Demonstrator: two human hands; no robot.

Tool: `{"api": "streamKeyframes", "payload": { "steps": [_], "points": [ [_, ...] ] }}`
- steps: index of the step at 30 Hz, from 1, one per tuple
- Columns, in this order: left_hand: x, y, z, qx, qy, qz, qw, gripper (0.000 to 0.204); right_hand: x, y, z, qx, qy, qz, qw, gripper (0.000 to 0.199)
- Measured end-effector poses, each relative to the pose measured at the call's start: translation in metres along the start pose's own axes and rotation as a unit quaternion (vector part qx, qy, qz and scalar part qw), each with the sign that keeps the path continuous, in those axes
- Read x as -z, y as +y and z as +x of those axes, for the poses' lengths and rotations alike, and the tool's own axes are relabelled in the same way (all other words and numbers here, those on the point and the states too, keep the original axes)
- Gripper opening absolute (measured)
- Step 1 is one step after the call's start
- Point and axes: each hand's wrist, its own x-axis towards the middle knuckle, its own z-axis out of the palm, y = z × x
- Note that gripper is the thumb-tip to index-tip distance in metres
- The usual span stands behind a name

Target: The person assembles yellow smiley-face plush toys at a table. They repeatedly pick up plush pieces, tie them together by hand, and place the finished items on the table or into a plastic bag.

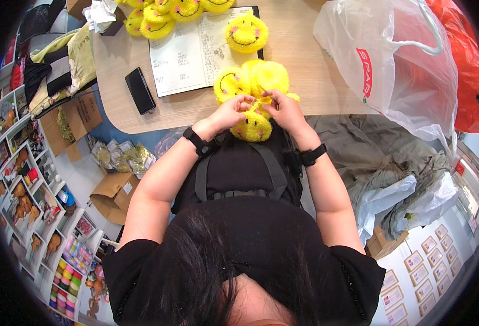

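Observation:
At the table's near edge, both my hands meet over a fuzzy yellow smiley plush [252,127] with a stitched smile and pink cheeks. My left hand [233,112] pinches a thin yellow strand or loop at the plush's top. From the other side, my right hand [284,110] has its fingers closed on the same yellow strand. Just beyond my hands lie more yellow plushes [272,75], one with its smiling face [232,84] showing. The fingertips partly cover the strand, so its exact shape is hard to make out.
An open notebook [179,60] with handwriting lies beyond, a smiley plush [246,33] on its right side. Several more plushes [158,22] sit at the far left. A black phone [140,91] is left of the notebook. A white plastic bag [380,60] and a red bag [464,65] stand right.

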Motion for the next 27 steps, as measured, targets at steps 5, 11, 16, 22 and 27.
{"api": "streamKeyframes", "payload": {
  "steps": [5,11,16,22,27],
  "points": [
    [0.002,0.010,0.000,0.023,-0.016,-0.112,0.993,0.059,-0.004,0.005,0.005,0.133,0.089,-0.164,0.973,0.030],
    [0.001,0.019,0.009,0.024,-0.015,-0.145,0.989,0.057,-0.001,0.005,0.016,0.102,0.112,-0.193,0.969,0.023],
    [-0.001,0.025,0.011,0.005,-0.044,-0.145,0.988,0.062,0.007,0.006,0.016,0.120,0.146,-0.184,0.965,0.022],
    [-0.006,0.034,0.010,0.021,-0.080,-0.190,0.978,0.061,0.012,0.003,0.014,0.117,0.154,-0.175,0.966,0.022],
    [-0.010,0.040,0.010,0.016,-0.068,-0.171,0.983,0.062,0.016,0.000,0.013,0.114,0.170,-0.171,0.964,0.021]
  ]
}}
